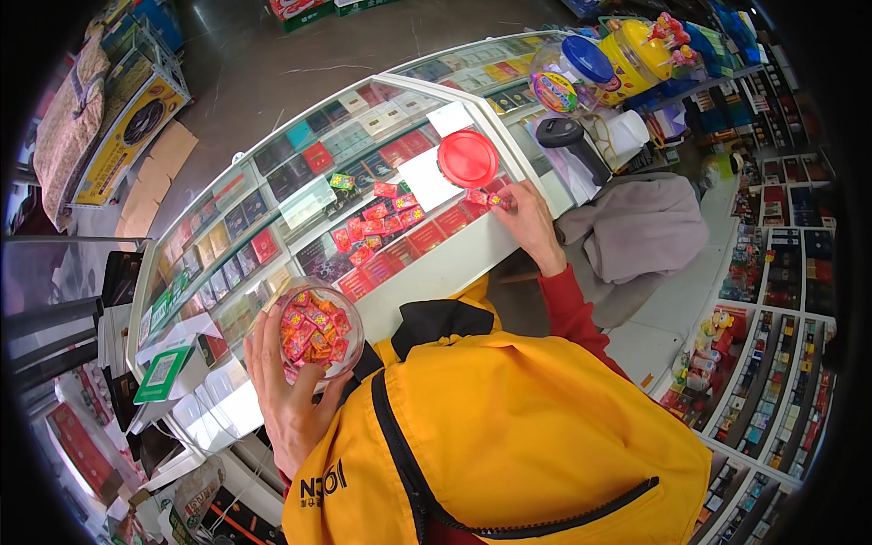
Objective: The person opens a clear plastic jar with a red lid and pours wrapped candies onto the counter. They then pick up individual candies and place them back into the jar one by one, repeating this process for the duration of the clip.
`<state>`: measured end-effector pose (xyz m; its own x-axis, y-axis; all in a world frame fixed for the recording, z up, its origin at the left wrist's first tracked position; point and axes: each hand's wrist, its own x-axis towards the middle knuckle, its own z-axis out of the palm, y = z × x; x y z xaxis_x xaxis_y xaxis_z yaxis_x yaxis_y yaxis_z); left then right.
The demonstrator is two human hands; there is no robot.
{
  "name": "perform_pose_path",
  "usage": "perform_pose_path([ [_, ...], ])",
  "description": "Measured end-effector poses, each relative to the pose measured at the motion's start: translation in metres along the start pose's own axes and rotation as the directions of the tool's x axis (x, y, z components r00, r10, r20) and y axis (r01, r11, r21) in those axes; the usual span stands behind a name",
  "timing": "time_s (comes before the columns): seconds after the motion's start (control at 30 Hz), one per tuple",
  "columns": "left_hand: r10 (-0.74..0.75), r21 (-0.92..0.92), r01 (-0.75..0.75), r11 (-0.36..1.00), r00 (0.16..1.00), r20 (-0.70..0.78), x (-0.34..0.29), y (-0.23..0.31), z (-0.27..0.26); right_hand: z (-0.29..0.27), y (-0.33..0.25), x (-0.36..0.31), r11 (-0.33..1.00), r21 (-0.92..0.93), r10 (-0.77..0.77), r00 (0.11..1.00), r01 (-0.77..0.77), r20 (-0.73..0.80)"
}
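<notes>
Gripped around its side by the left hand (283,391), near the front edge of the glass-topped white tabletop (413,292): clear round plastic jar (358,320), filled with small red wrapped candies (313,327). Spread on the glass to its upper right: loose red candies (373,214), plus one green wrapped candy (341,182). At the bent fingertips of the right hand (530,220), near a round red lid (468,159): more red candies (475,196); pinched or merely touched, impossible to tell. Farther right: crumpled grey cloth (645,222).
</notes>
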<state>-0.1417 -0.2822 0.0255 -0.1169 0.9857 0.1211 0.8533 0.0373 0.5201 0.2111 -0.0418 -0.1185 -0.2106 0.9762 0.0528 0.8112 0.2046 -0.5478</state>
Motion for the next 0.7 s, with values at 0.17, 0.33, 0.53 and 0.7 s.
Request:
perform_pose_path([
  [0.17,-0.018,0.012,0.019,1.0,1.0,-0.01,-0.001,0.0,0.001,-0.008,-0.008,0.002,0.998,-0.047,0.048,0.998,-0.049,-0.028],
  [0.33,-0.01,0.012,0.01,1.0,1.0,-0.004,-0.001,-0.001,0.001,0.0,-0.02,0.011,0.971,0.215,-0.094,0.993,0.106,-0.067],
  [0.53,-0.004,0.016,0.004,1.0,1.0,-0.025,-0.002,0.0,-0.001,0.017,-0.02,0.013,0.99,0.067,-0.125,0.992,0.125,-0.013],
  [0.7,-0.016,-0.022,0.015,1.0,1.0,-0.02,-0.001,-0.001,0.0,0.017,-0.02,0.006,0.993,-0.027,-0.114,0.993,0.114,-0.016],
])
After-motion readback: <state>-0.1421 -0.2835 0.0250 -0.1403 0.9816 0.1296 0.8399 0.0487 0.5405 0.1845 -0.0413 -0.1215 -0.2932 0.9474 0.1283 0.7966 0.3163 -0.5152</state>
